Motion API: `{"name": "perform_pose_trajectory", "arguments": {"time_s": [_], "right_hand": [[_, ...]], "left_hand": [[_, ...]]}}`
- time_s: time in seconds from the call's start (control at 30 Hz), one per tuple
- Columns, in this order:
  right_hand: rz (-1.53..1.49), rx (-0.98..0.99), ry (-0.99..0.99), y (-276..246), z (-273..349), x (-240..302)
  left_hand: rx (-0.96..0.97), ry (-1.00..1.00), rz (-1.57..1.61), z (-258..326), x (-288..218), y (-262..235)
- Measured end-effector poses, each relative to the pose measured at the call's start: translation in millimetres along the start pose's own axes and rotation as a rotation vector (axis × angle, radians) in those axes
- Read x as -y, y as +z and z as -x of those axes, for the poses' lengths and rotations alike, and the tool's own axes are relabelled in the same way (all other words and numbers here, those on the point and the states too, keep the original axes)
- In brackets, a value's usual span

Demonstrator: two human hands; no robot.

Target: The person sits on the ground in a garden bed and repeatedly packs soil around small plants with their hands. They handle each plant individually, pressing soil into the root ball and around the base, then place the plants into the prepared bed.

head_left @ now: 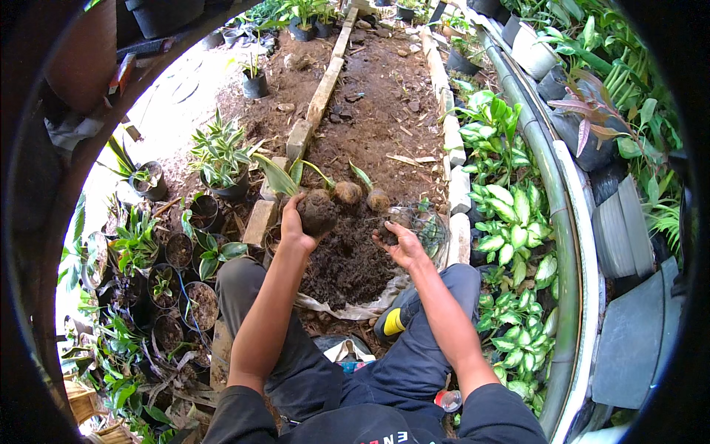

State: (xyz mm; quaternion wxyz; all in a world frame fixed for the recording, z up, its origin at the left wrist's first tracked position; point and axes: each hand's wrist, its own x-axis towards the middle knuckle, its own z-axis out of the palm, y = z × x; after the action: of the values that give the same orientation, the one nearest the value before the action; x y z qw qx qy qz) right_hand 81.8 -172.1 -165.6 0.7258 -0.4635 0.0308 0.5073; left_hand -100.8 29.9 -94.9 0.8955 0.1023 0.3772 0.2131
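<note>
My left hand [294,226] is wrapped round the side of a dark soil ball [319,214], and a broad green leaf [276,176] rises just behind it. My right hand [405,247] cups a small clump of dark soil [387,232] in its curled fingers. Below and between both hands lies a heap of loose dark soil [342,265] on a pale plastic sheet [367,309]. Beyond the heap sit two smaller brown balls, a left one [347,193] and a right one [378,200], with slim leaves sticking up by them. Clear plastic [430,229] lies right of them.
Brick edging, left [322,100] and right [458,189], borders a dirt path [384,96]. Potted plants [220,159] crowd the left; variegated leafy plants [510,214] line the right beside a bamboo pole [558,244]. A red-capped bottle [448,400] is near my right thigh.
</note>
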Motion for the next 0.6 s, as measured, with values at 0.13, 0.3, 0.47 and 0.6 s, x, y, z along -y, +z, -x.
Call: {"name": "perform_pose_trajectory", "arguments": {"time_s": [0.13, 0.3, 0.47, 0.6], "right_hand": [[-0.093, -0.059, -0.03, 1.8, -9.7, -11.8], [0.002, 0.095, -0.077, 1.1, -25.8, -16.6], [0.06, -0.009, -0.097, 6.9, -31.8, -12.6], [0.081, 0.094, -0.002, 18.1, -26.1, -12.9]], "left_hand": [[0.015, -0.009, -0.022, -0.5, 5.8, -2.6], [0.036, -0.031, -0.031, -3.7, 11.2, -6.2], [-0.011, -0.038, -0.053, -2.4, 15.5, -7.8], [0.067, -0.079, -0.159, -4.5, 20.1, -6.2]]}}
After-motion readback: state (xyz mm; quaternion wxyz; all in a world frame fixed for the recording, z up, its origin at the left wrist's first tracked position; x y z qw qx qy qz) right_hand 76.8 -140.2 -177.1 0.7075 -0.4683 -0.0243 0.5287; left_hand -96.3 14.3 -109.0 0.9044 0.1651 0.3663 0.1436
